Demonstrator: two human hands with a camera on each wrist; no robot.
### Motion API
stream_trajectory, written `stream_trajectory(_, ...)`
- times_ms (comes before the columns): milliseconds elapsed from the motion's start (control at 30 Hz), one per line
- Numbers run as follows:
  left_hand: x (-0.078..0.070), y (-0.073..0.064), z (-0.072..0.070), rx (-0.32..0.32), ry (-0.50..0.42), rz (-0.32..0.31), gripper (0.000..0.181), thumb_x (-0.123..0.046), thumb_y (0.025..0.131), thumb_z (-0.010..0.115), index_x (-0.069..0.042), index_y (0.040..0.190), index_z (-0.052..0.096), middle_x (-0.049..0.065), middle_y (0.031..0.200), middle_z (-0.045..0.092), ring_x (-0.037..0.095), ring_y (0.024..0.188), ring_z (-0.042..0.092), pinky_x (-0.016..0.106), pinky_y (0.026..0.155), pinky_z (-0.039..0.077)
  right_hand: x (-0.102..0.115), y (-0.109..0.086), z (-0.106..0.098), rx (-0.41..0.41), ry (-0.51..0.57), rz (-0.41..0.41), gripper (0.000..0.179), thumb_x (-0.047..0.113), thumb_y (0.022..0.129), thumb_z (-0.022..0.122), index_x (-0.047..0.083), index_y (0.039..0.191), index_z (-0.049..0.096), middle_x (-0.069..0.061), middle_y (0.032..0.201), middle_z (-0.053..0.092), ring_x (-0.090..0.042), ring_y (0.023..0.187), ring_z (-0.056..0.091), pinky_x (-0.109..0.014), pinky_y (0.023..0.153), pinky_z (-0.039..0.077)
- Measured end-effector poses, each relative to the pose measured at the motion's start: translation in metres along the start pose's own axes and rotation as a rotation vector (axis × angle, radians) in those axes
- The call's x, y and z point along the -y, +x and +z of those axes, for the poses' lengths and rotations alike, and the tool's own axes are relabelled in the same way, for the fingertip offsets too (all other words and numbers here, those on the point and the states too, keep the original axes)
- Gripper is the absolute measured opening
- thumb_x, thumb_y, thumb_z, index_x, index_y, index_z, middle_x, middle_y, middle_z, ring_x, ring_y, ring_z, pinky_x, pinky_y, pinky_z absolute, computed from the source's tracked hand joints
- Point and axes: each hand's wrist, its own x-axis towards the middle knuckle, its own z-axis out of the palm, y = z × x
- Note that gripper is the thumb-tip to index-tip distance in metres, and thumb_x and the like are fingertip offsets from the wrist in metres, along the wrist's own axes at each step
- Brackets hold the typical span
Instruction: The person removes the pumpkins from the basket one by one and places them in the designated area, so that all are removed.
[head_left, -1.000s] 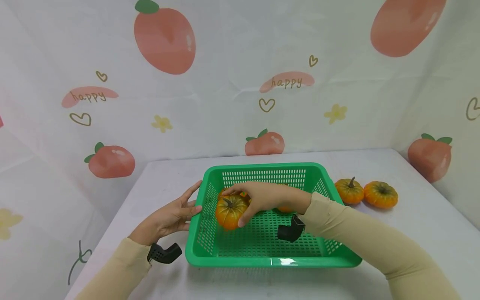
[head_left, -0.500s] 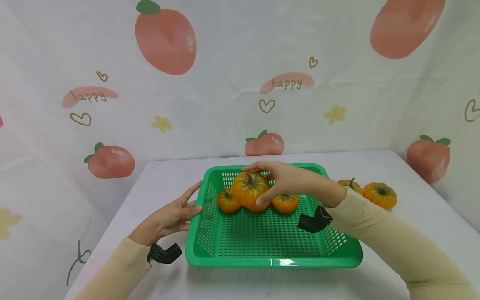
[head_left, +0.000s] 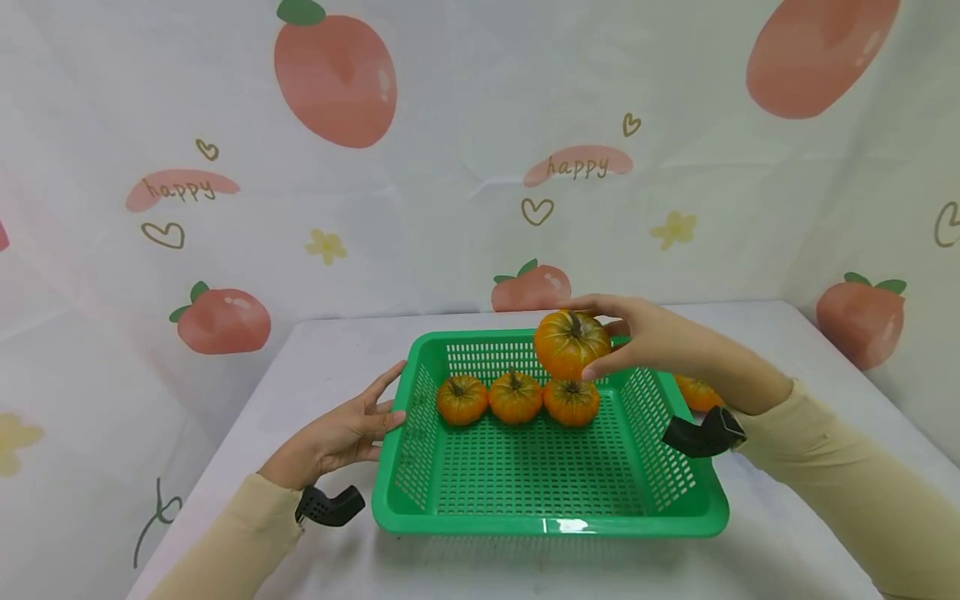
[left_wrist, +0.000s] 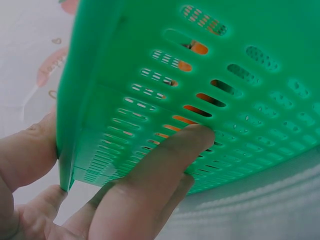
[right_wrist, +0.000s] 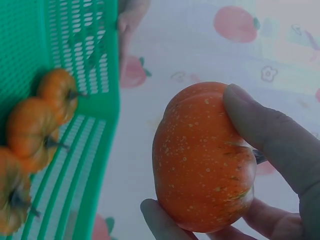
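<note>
In the head view, my right hand (head_left: 656,333) pinches a small orange pumpkin (head_left: 566,350) with thumb and fingers, raised over the back of a green plastic basket (head_left: 637,525). The right wrist view shows the speckled underside of this pumpkin (right_wrist: 200,160) between thumb and fingers, its stem facing away from the camera. My left hand (head_left: 337,437) grips the basket's left rim. Seen from the left wrist, a finger (left_wrist: 165,155) presses the slotted outer wall under that rim. Three more pumpkins, left (head_left: 462,402), middle (head_left: 515,400) and right (head_left: 573,407), sit in a row along the basket's back.
On the white table (head_left: 352,350), right of the basket, another pumpkin (head_left: 697,395) shows partly behind my right wrist. My right forearm (head_left: 832,467) covers the table area beside it. A white fruit-print cloth (head_left: 420,208) hangs behind the table.
My right hand has lifted the pumpkin from the basket's left part, up and to the right, uncovering the row of three. My left hand stays on the rim.
</note>
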Motion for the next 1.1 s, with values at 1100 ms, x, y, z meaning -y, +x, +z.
stream_trajectory(1100, -0.001, -0.002, 0.001, -0.012, -0.005, -0.001, 0.091, -0.011, 0.097, 0.058, -0.042, 0.154, -0.006, 0.023, 0.158, 0.018, 0.024, 0.105, 0.067, 0.048, 0.087, 0.056, -0.074, -0.088, -0.059, -0.284, -0.115, 0.290, 0.083, 0.033, 0.091, 0.068, 0.029, 0.156, 0.016, -0.018, 0.159, 0.019, -0.061, 0.129, 0.030, -0.072, 0.096, 0.035)
